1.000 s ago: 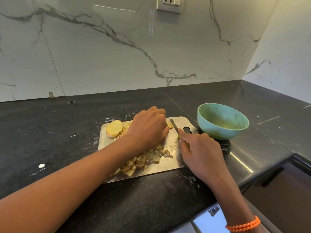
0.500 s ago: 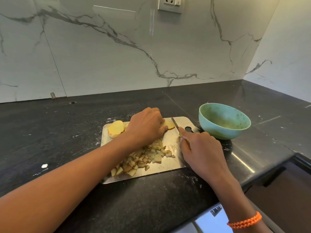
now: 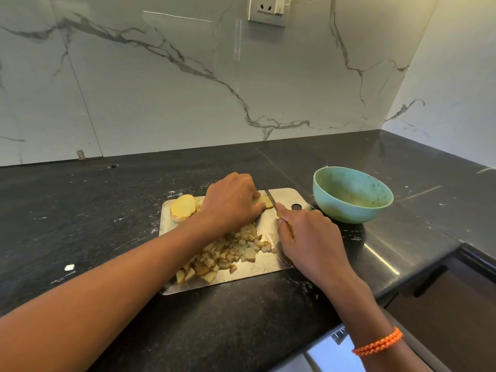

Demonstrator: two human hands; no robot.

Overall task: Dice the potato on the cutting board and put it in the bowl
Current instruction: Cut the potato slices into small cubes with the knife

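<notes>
- Black stone counter [image 3: 80, 210], speckled and streaked with pale dust; white marble-look wall behind it, grey veins running across.
- Metal cutting board [image 3: 284, 261] lies flat on the counter near its front edge, with a round hole at its far right corner.
- Potato slice [image 3: 267, 202] at the far end of the board: pale yellow cut face, flat on the steel, partly hidden under the fingertips.
- Left hand [image 3: 230, 202] curls over that slice, fingers bent and pressing it down.
- Knife [image 3: 271, 200]: thin blade set against the slice's right side, yellow handle just showing inside the fist.
- Right hand [image 3: 308, 234] clenched around the knife handle, forefinger stretched along the top toward the blade.
- Diced potato [image 3: 228, 253]: loose heap of small uneven cubes on the near half of the board, yellowish flesh with brown-tinged faces, part of the heap covered by the left forearm.
- Uncut potato slices [image 3: 183, 206] at the far left corner of the board, broad, oval, yellow on top with a paler rim.
- Teal bowl [image 3: 351, 208] on the counter just right of the board's far corner, upright; no potato visible inside.
- Orange braided wristband [image 3: 378, 345] on the right wrist.
- Wall socket [image 3: 268, 9] high on the wall above the board.
</notes>
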